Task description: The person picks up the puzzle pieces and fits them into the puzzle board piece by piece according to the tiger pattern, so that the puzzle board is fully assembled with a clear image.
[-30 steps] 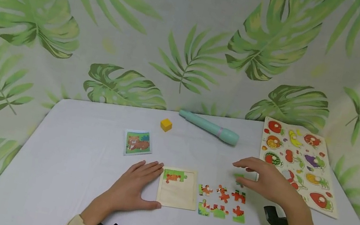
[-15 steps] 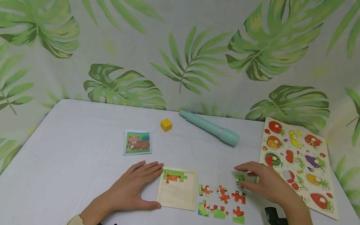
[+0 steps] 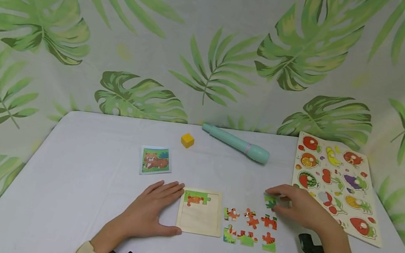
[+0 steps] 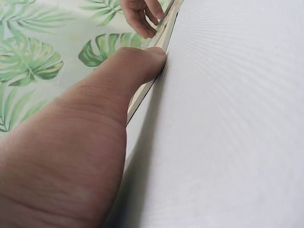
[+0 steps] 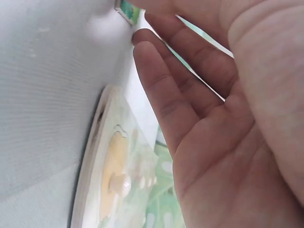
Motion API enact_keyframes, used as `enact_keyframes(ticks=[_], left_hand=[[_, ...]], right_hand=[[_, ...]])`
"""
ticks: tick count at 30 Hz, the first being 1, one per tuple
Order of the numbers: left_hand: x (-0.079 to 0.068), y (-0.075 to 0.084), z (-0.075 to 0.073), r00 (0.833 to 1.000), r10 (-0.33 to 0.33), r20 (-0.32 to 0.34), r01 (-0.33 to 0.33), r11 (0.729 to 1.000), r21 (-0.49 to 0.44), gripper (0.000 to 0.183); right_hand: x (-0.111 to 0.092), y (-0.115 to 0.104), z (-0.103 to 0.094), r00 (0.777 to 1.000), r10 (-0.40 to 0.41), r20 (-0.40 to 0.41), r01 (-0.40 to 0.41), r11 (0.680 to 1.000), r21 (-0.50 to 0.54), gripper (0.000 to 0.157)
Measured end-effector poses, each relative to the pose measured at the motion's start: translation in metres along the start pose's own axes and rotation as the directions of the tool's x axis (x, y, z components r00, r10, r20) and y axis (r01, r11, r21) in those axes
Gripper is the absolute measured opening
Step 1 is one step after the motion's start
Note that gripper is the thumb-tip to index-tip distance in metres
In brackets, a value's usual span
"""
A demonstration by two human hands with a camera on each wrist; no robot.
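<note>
the person's right hand (image 3: pixel 300 205) is curved with a narrow gap between thumb and forefinger, which meet opposite edges of a green puzzle piece (image 3: pixel 270 200) lying above the loose pieces (image 3: pixel 246 239), right of the wooden tray (image 3: pixel 199 222). it looks like a light pinch; how firm it is cannot be told. the piece is thin, so the likeliest fault is a slip: fingertips catching only a corner could spin it or leave it flat on the white table (image 3: pixel 94 189). the orange and black piece (image 3: pixel 269 221) lies just below the thumb, and a low drag toward the tray could sweep it and its neighbours out of their rows. the hand is also near the fruit board (image 3: pixel 331 190), whose knobs could catch the outer fingers. the left hand (image 3: pixel 149 207) is spread and holds nothing up, its thumb touching the tray's lower left corner; a sideways push there might slide the tray and jar the set pieces (image 3: pixel 195 198) in its upper left corner.
</note>
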State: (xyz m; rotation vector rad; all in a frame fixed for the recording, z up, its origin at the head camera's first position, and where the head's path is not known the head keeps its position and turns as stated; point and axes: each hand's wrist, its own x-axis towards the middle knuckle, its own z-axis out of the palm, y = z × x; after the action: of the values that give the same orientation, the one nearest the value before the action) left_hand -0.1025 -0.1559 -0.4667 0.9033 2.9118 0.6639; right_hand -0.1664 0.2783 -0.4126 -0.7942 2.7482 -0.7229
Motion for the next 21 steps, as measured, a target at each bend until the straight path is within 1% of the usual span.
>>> enact_keyframes(ticks=[7, 21], left_hand=[[0.0002, -0.0002, -0.0003, 1.000, 0.003, 0.000, -0.003, 1.000, 0.006, 0.101], [0.0002, -0.0003, -0.0005, 1.000, 0.001, 0.003, -0.001, 1.000, 0.022, 0.101]], right_hand=[[0.0031, 0.0008, 0.0025, 1.000, 0.023, 0.016, -0.023, 1.000, 0.002, 0.039], [0.0039, -0.0002, 0.0031, 0.999, 0.028, 0.030, -0.027, 1.000, -0.004, 0.037]])
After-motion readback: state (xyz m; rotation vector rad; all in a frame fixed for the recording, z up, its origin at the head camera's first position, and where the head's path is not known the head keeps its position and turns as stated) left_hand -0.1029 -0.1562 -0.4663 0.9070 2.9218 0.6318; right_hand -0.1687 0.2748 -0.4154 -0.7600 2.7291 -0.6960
